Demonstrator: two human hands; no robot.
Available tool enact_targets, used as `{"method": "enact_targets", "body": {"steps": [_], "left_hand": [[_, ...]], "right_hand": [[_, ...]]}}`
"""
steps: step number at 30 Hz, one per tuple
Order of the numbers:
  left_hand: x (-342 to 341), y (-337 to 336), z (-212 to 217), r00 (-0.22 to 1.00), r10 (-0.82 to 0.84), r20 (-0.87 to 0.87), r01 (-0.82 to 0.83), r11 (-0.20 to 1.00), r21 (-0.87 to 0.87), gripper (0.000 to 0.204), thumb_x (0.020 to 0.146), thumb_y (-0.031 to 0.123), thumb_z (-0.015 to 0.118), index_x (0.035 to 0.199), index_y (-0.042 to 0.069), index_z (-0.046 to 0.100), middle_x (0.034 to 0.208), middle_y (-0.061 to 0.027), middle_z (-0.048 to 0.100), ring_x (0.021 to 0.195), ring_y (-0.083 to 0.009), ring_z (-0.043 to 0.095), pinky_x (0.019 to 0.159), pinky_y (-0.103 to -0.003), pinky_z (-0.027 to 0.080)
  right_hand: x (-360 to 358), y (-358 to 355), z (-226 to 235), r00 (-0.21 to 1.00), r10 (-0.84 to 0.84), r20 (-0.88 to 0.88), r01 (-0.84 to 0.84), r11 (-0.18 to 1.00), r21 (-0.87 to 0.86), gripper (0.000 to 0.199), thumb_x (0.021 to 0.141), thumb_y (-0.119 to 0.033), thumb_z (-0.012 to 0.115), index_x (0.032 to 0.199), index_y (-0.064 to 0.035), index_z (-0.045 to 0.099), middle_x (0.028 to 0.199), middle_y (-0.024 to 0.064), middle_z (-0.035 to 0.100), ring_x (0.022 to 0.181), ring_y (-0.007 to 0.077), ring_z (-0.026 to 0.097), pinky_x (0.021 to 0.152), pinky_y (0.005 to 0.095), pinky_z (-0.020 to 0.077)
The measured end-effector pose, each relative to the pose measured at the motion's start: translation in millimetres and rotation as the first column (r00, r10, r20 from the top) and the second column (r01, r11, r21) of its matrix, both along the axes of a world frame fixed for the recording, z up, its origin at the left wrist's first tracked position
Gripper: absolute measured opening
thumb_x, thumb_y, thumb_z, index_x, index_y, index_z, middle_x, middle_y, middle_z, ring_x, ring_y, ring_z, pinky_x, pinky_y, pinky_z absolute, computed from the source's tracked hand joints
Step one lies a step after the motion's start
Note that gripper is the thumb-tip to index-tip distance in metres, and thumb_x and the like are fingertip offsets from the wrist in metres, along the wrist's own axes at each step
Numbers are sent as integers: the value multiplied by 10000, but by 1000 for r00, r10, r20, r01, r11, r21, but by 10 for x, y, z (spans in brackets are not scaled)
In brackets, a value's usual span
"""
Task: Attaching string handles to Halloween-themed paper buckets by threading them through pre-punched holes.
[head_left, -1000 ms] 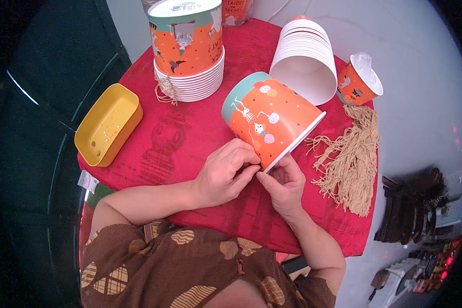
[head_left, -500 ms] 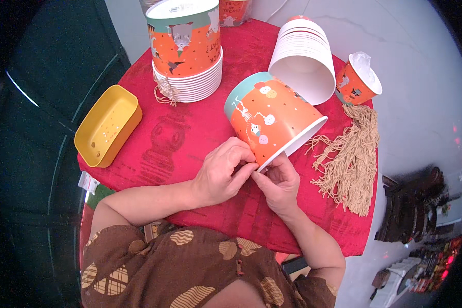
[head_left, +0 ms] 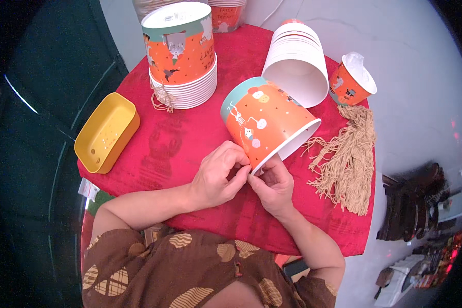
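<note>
An orange and teal paper bucket (head_left: 272, 120), printed with skeleton and balloon figures, is tilted on its side with its white-rimmed mouth facing right and toward me. My left hand (head_left: 220, 169) pinches at the near end of the rim from the outside. Against the same spot, my right hand (head_left: 273, 186) grips the rim, its thumb outside and some fingers reaching into the mouth. Whatever small thing may lie between the fingertips is too hidden to make out. To the right of the bucket lies a bundle of tan strings (head_left: 346, 161).
White nested buckets (head_left: 297, 66) lie on their side behind. An upside-down bucket stack (head_left: 182, 61) stands back left. A yellow tray (head_left: 131, 123) with small bits sits left. A small orange cup (head_left: 350, 84) holding clear plastic stands right. A red cloth (head_left: 179, 138) covers the table.
The view has shifted slightly. Both hands stay at the bucket's rim, with only small finger movement, and the bucket keeps about the same tilt.
</note>
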State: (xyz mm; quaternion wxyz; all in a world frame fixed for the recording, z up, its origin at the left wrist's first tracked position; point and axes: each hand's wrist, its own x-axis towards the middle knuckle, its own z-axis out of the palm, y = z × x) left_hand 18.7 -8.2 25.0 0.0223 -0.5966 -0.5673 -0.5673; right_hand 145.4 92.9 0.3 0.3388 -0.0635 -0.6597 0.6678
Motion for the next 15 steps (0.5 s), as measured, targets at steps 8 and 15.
{"method": "enact_targets", "body": {"steps": [8, 15], "left_hand": [[-10, 22, 0, 999, 3, -39, -3, 1000, 14, 207, 750, -68, 656, 889, 5, 521, 840, -132, 558, 689, -258, 583, 573, -346, 483], [-58, 34, 45, 999, 19, -51, -18, 1000, 22, 198, 720, -79, 637, 846, 11, 514, 811, -120, 544, 674, -266, 572, 564, -352, 473]], "right_hand": [[-13, 22, -27, 999, -34, -26, 36, 995, 96, 239, 793, 77, 643, 979, -16, 526, 912, 36, 461, 805, 112, 473, 712, 234, 396], [-3, 3, 60, 975, -221, -17, 211, 903, 376, 234, 756, 65, 677, 942, -7, 554, 882, 95, 542, 752, 180, 567, 665, 278, 468]]}}
